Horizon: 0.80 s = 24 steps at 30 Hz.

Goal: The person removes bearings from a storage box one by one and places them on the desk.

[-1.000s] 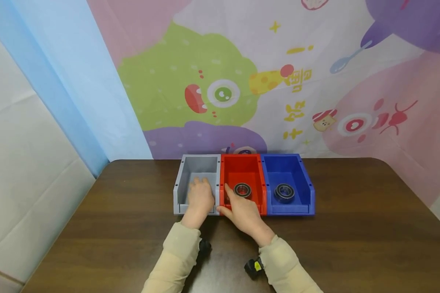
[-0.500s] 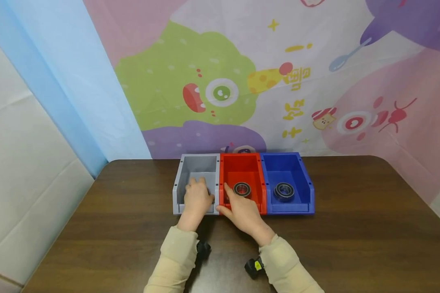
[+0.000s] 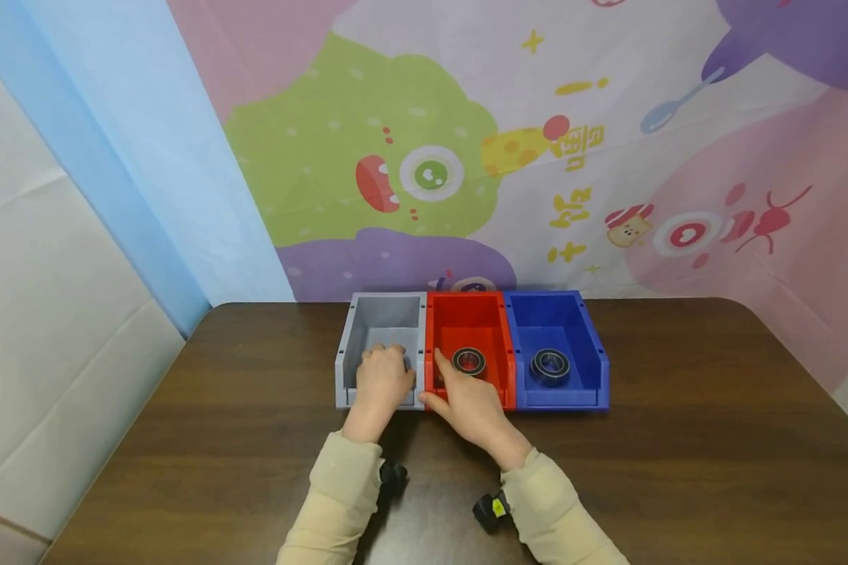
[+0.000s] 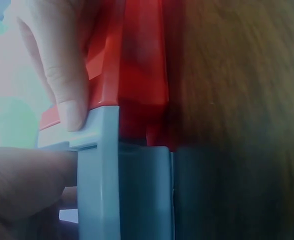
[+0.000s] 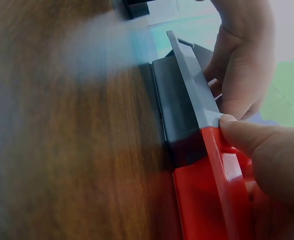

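Note:
My left hand reaches into the grey bin, fingers curled down around a dark bearing that the hand almost wholly hides. The right hand holds the red bin at its front corner. Its thumb presses the rim where red meets grey, and the other fingers lie inside the red bin. Just beyond those fingers lies a black-and-silver ball bearing. Another bearing sits in the blue bin, apart from both hands.
The three bins stand side by side at the back of a dark wooden table, near a cartoon-printed backdrop. A black wrist camera is worn on the right wrist, another on the left.
The left hand's fingers have shifted slightly within the grey bin; the bearing edge seen beside them half a second ago is now more covered. The right hand keeps its place.

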Available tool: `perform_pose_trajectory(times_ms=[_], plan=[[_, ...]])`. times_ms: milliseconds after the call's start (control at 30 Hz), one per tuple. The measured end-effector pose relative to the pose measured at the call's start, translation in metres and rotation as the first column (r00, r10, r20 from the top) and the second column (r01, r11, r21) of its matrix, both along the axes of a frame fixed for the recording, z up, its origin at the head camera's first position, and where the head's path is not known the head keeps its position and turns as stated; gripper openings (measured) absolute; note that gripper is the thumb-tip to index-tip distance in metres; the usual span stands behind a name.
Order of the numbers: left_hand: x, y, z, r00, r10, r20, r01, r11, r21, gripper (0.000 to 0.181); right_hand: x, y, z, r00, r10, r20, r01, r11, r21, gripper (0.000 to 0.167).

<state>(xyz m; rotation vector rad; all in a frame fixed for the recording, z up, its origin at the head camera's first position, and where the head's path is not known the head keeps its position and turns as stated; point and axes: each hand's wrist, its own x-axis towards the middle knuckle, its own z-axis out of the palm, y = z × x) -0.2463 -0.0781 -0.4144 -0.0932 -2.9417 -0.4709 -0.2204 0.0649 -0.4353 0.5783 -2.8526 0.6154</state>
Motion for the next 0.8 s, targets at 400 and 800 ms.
perform_pose_trajectory(times_ms=[400, 800], plan=[[0.003, -0.002, 0.01, 1.0, 0.009, 0.017, -0.009, 1.0, 0.009, 0.023, -0.001, 0.001, 0.001, 1.0, -0.006, 0.012, 0.006, 1.0, 0.016, 0.072], [0.006, -0.003, 0.013, 1.0, 0.009, -0.019, -0.009, 1.0, -0.015, 0.022, 0.0, 0.0, 0.002, 1.0, -0.005, 0.027, 0.004, 1.0, 0.013, 0.071]])
